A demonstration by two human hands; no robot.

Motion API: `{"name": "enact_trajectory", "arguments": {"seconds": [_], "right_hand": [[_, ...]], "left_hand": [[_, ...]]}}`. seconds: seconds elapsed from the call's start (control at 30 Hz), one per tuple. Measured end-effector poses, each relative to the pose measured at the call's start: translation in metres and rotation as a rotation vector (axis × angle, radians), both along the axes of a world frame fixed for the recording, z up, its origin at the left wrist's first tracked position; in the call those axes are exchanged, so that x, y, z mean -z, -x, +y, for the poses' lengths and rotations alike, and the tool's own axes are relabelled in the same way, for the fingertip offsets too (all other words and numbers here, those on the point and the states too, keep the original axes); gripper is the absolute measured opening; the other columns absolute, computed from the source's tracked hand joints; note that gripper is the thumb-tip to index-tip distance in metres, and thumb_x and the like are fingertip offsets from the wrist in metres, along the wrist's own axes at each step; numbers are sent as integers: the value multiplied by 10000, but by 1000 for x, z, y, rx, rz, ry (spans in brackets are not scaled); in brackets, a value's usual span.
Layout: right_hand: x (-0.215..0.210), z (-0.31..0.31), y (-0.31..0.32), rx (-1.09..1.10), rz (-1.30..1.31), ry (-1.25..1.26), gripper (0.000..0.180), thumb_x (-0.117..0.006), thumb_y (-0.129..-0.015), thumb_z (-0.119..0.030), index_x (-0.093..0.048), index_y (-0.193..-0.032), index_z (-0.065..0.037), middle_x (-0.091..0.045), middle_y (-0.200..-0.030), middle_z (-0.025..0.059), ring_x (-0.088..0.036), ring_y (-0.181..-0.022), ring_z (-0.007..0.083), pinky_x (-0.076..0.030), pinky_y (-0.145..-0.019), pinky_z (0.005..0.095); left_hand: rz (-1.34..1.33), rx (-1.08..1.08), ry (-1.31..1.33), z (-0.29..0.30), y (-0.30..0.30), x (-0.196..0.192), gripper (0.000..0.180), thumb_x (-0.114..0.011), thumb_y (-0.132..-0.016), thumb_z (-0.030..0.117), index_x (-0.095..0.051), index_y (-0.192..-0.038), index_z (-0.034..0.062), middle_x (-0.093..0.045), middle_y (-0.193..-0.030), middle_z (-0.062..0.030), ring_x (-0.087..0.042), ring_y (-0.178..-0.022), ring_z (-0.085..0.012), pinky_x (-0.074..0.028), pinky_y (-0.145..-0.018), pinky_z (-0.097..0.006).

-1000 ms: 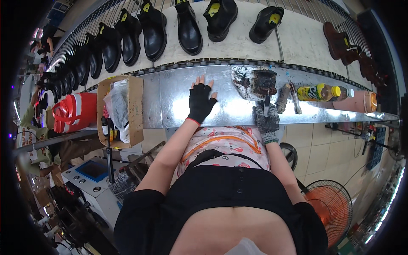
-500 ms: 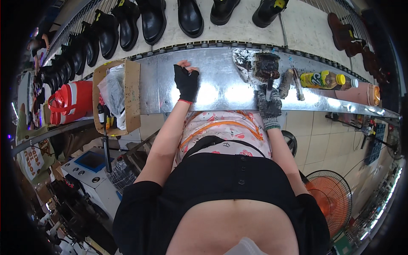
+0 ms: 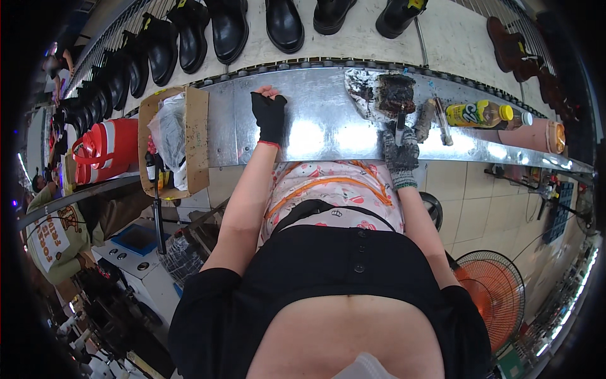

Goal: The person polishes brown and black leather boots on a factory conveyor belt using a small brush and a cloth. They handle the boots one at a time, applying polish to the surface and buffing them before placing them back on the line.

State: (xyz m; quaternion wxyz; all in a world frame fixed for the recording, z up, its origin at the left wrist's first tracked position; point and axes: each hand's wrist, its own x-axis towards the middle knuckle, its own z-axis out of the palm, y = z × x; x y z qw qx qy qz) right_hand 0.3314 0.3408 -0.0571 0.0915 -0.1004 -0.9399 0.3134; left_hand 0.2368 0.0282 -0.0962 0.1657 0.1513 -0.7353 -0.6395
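My left hand [image 3: 269,115], in a black fingerless glove, is over the metal ledge on the left. Its bare fingers are loosely curled, with nothing visible in them. My right hand [image 3: 400,150], in a grey knitted glove stained black, grips a slim, dark-tipped brush [image 3: 400,129]. The brush points away from me, its tip at the near edge of a black-soaked pad [image 3: 396,93]. That pad sits on a crumpled, black-smeared white sheet [image 3: 360,95]. Just right of this hand lie a stained, wrapped stick [image 3: 425,120] and a thin tool [image 3: 444,123].
Black boots [image 3: 228,31] line the pale conveyor [image 3: 360,44] beyond the ledge [image 3: 315,136]; brown boots [image 3: 505,47] stand far right. A cardboard box [image 3: 197,145] and red jug [image 3: 107,151] are left. Bottles [image 3: 473,116] lie right. An orange fan [image 3: 489,294] is low right.
My left hand has shifted slightly left and its fingers are more curled. My right hand stays with the brush at the pad. A person has come into view at the far left.
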Motion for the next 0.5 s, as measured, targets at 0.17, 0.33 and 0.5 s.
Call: {"name": "enact_trajectory", "arguments": {"seconds": [0.17,0.33,0.5], "right_hand": [[-4,-2,-1,24,-39,-28,380,-644,-793,-373,-628,-999,-54,-621,-912,195,-599,-854,362,-470,-752,432],[1,1,-2,-14,-32,-79,351,-619,-815,-367,-641,-1035,-94,-615,-923,176,-592,-858,348,-461,-755,435],[0,0,-1,-1,6,-40,370,-649,-791,-371,-635,-991,-59,-620,-903,185,-596,-852,354,-465,-753,432]], "left_hand": [[69,92,-297,10,-8,-37,381,-640,-744,-46,-456,-1073,11,-594,-938,-111,-565,-778,-130,-479,-751,-249],[196,135,-266,21,-15,-91,390,-642,-741,-101,-443,-1053,20,-566,-954,-106,-579,-795,-120,-483,-765,-250],[255,157,-159,27,-25,-124,382,-653,-748,-93,-440,-1044,23,-567,-952,-113,-602,-827,-131,-486,-768,-257]]}}
